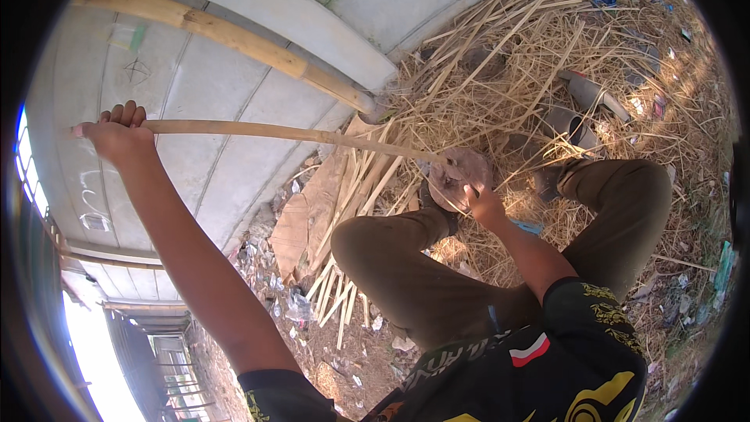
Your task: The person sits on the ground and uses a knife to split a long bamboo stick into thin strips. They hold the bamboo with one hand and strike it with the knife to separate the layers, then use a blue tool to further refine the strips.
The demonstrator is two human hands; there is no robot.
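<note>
My left hand [121, 134], raised at the far left with the arm stretched out, is closed round the upper end of a long split-bamboo strip [266, 130]. The strip slants down to the right, bowing slightly. Its lower end meets a round brown wooden block [467, 172] on the ground between my feet. Beside that block's right edge, my right hand [486, 207] is closed with the thumb pointing up. Whatever its fingers grip, if anything, is hidden.
Pale bamboo strips [500, 27] lie piled by the concrete wall [242, 101], with more beside my left knee [359, 238]. A bamboo pole [211, 27] runs along the wall. A dark-handled tool [594, 95] lies on the shavings at the right. Brown cardboard [301, 223] lies left.
</note>
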